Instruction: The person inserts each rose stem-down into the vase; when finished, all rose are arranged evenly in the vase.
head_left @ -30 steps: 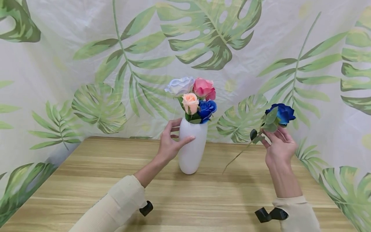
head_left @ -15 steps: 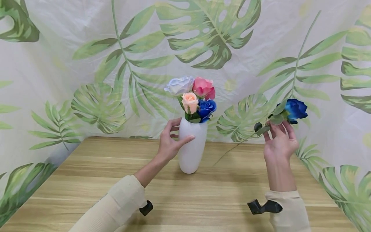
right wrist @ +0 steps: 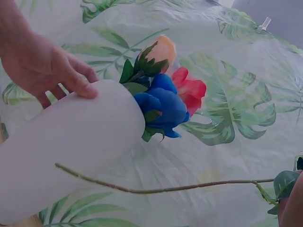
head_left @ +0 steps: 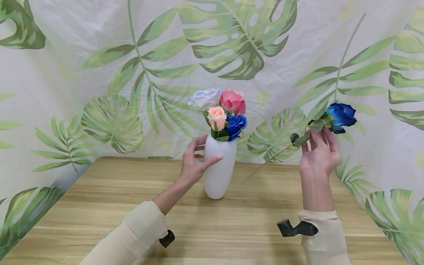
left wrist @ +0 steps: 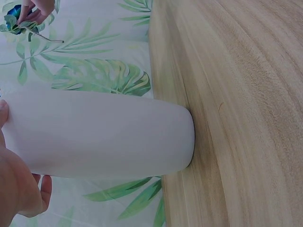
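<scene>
A white vase (head_left: 220, 169) stands upright on the wooden table, with my left hand (head_left: 195, 160) gripping its upper left side, thumb across the front. Out of its mouth rise a pale lavender rose (head_left: 205, 98), a pink rose (head_left: 233, 101), a peach rose (head_left: 216, 117) and a blue rose (head_left: 236, 126). To the right, my right hand (head_left: 319, 152) pinches a second blue rose (head_left: 342, 116) by the stem just below its bloom, beside green leaves. That rose's long bare stem (right wrist: 142, 191) slants down and left toward the vase. The vase's base (left wrist: 189, 137) meets the tabletop in the left wrist view.
The wood-grain table (head_left: 132, 228) reaches back to a leaf-printed cloth (head_left: 159, 29) hanging behind it. Black wrist mounts show at the left sleeve (head_left: 142, 224) and the right sleeve (head_left: 324, 235).
My right hand has turned and risen slightly, so the held blue rose's bloom has moved up and right and its stem tip up and left. My left hand and the vase stay put.
</scene>
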The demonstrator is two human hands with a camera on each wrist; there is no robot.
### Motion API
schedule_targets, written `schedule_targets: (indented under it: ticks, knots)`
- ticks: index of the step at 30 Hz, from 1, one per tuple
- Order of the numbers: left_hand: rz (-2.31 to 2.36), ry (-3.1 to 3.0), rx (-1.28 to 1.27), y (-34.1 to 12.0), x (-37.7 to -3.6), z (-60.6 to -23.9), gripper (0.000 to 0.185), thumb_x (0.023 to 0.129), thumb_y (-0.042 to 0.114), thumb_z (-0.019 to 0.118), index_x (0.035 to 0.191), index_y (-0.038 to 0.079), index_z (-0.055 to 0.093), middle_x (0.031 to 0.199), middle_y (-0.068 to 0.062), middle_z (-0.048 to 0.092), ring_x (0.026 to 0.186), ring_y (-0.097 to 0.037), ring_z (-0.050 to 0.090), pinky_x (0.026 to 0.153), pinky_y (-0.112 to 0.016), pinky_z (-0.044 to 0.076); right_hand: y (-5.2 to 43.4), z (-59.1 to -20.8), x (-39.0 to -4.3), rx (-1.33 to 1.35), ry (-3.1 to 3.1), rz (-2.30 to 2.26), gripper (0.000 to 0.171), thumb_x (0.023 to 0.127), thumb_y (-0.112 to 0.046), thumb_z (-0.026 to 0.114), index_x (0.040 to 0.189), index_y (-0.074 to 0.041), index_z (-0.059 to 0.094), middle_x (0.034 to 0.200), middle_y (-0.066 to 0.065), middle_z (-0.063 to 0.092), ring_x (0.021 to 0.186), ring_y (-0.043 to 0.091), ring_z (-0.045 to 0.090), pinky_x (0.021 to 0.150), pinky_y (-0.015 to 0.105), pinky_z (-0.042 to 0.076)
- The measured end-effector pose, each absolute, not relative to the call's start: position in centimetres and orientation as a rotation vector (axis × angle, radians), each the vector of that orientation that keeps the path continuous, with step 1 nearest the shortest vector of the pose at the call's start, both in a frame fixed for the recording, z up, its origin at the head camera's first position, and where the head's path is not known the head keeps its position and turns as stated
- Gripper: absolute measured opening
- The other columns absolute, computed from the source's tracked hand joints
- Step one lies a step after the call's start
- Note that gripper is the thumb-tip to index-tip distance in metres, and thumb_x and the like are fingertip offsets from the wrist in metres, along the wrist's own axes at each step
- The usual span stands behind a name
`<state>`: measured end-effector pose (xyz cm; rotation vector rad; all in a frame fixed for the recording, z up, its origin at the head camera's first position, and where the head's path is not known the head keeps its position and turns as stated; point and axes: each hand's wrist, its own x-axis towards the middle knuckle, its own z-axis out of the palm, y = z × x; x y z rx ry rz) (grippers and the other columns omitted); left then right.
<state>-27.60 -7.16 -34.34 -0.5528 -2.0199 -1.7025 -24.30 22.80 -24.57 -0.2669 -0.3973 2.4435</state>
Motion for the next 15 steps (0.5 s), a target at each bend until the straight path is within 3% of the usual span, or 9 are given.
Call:
schedule_targets:
  ticks: [7,15]
  knots:
    - [-1.701,-2.015,-0.55,-7.1,-27.7,-34.4,0.069,0.081,0.012,0.089,0.141,0.006,0.055,0.139,-0.01,0.061,0.117,-0.03,0.059,0.088,-0.045,0.052,22.2,-23.4,-24.6,-0.238,-0.432,2.408,0.036,0.076,0.028,0.073,0.104,0.003,0.073,0.101,0.012,0.068,0.07,0.026,0.069,0.062,0.035,0.058]
    - [-1.707,-2.028,-0.547,-7.1,-27.6,-34.3,0.071,0.082,0.013,0.088,0.143,0.006,0.054,0.139,-0.012,0.06,0.118,-0.03,0.059,0.089,-0.045,0.052,21.2,-22.1,-24.5,-0.182,-0.47,2.38,0.034,0.076,0.024,0.077,0.104,0.005,0.075,0.097,0.014,0.072,0.068,0.025,0.069,0.058,0.034,0.058]
